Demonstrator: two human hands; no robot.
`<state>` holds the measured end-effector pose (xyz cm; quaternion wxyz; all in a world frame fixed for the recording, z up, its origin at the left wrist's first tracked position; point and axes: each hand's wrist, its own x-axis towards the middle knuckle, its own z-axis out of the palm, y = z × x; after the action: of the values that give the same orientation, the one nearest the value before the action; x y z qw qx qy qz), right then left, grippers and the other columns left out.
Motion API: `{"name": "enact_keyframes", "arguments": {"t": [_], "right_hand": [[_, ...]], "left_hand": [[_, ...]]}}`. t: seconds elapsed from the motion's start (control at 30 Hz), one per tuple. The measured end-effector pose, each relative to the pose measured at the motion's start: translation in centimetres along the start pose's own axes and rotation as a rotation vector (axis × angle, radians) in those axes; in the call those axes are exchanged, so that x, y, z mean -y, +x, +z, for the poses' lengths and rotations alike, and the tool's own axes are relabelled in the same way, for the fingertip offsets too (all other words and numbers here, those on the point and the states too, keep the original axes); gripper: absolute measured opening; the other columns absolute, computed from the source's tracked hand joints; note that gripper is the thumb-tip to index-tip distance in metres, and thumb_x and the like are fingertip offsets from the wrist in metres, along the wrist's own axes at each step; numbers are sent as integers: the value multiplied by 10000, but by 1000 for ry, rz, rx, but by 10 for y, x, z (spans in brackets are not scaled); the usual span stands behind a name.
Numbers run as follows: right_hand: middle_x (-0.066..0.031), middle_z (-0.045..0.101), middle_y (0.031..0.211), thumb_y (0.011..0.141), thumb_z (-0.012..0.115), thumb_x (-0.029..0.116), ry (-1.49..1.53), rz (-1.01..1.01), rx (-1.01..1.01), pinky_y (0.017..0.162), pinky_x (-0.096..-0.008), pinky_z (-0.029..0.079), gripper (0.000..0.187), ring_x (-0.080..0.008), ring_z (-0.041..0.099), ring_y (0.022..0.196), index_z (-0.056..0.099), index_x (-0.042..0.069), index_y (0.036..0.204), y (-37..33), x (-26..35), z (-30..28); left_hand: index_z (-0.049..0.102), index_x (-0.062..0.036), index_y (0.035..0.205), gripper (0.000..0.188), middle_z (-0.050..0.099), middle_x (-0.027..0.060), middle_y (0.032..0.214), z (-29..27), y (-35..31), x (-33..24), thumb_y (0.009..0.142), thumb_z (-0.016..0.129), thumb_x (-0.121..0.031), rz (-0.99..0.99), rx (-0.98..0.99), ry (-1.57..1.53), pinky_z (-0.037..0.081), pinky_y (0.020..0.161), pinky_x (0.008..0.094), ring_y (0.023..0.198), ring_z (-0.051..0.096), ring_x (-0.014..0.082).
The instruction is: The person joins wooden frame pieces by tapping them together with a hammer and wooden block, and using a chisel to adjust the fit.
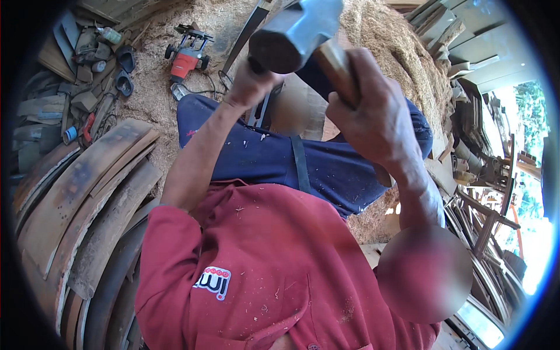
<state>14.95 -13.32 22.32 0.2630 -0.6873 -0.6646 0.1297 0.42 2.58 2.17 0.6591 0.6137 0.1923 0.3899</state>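
Note:
My right hand is closed round the wooden handle of a hammer. Its heavy steel head is raised close to the view, at the top middle. Beneath and left of that head, my left hand is closed in a fist. A dark rounded end shows above this fist, but the hammer head covers part of it and I cannot tell what it belongs to. Below the fist, between my legs in dark blue trousers, a pale piece of wood is partly visible.
A red and black power tool with a cord lies on wood shavings ahead left. Curved boards are stacked at my left, near dark slippers. A long dark blade-like strip lies ahead. Scrap wood is piled at right.

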Motion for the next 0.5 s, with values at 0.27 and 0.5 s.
{"name": "enact_keyframes", "arguments": {"t": [0.27,0.5], "right_hand": [[-38,561,768,767,673,70,77,61,-128,669,-332,480,331,-153,554,697,592,76,1088,-3,16,-20],[-9,600,820,767,659,41,78,197,-240,716,-277,490,409,-102,568,747,596,63,1171,4,33,-22]], "left_hand": [[644,-82,758,147,540,-43,595,15,5,-53,804,751,-172,-26,60,3,385,497,238,519,501,50],[656,-60,736,153,587,-20,637,10,12,-58,793,756,-161,-14,234,22,446,578,275,603,557,81]]}}
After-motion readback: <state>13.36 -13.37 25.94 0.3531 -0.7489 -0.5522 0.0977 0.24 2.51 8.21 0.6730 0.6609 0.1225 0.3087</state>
